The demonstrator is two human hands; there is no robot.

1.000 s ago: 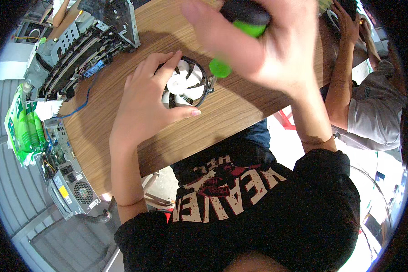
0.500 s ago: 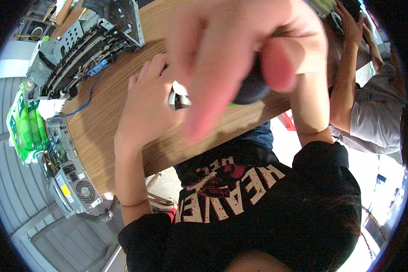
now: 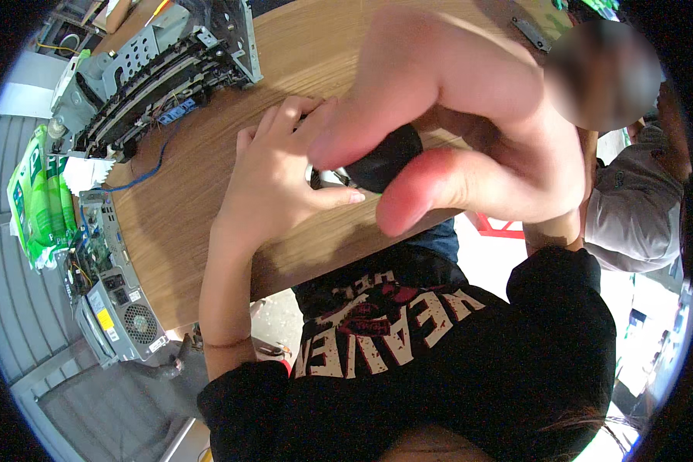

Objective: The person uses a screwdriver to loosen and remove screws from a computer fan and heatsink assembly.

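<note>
Close to the camera, my right hand (image 3: pixel 477 115) curves its thumb and fingers around a black rounded handle (image 3: pixel 389 158), seen nearly end-on. The handle's far end is hidden. Just left of it, my left hand (image 3: pixel 273 169) rests low over the wooden table (image 3: pixel 177 254), fingers bent and thumb stretched toward me. Between that thumb and forefinger sits a small white-and-black part (image 3: pixel 333 178), mostly covered by both hands. The black handle lies right beside this part in the picture; whether they touch, I cannot tell.
An opened metal-and-black machine chassis (image 3: pixel 162 85) stands at the table's far left, a blue cable (image 3: pixel 150 173) trailing from it. An opened computer case (image 3: pixel 123 316) and a green plastic package (image 3: pixel 42 204) lie along the left edge. Another person (image 3: pixel 635 200) is at the right.
My right hand has shifted slightly right and turned, its thumb and fingers now spread farther apart around the black handle. My left hand has moved slightly right in the picture, still at the small part.
</note>
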